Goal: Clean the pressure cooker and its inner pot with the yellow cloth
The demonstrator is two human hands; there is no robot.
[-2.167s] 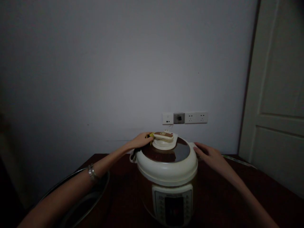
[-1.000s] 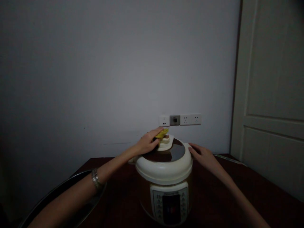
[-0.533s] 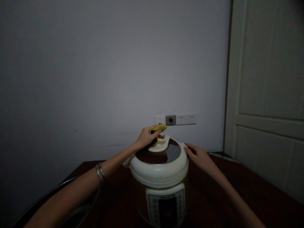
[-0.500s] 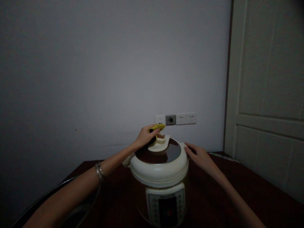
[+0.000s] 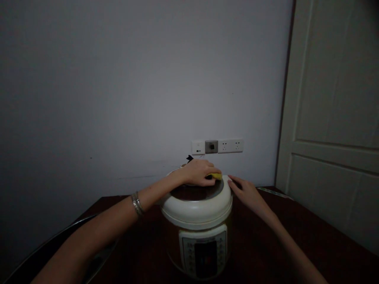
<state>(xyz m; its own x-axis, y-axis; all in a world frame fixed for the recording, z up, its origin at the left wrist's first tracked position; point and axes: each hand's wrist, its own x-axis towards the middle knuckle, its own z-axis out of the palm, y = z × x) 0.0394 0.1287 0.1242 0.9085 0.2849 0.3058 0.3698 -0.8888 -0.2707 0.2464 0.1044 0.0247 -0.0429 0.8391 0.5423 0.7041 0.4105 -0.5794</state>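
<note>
A cream electric pressure cooker with a dark brown lid top stands on a dark wooden table. My left hand lies across the lid's middle, closed on a yellow sponge whose edge shows under the fingers, and it hides the lid handle. My right hand rests against the lid's right rim with its fingers stretched out flat. A metal bracelet sits on my left wrist.
A large dark metal pan lies on the table at the lower left under my forearm. A row of wall sockets is behind the cooker. A white door stands at the right.
My left hand has carried the yellow sponge from the left side of the lid over the handle to the lid's right part. My right hand has stayed at the rim.
</note>
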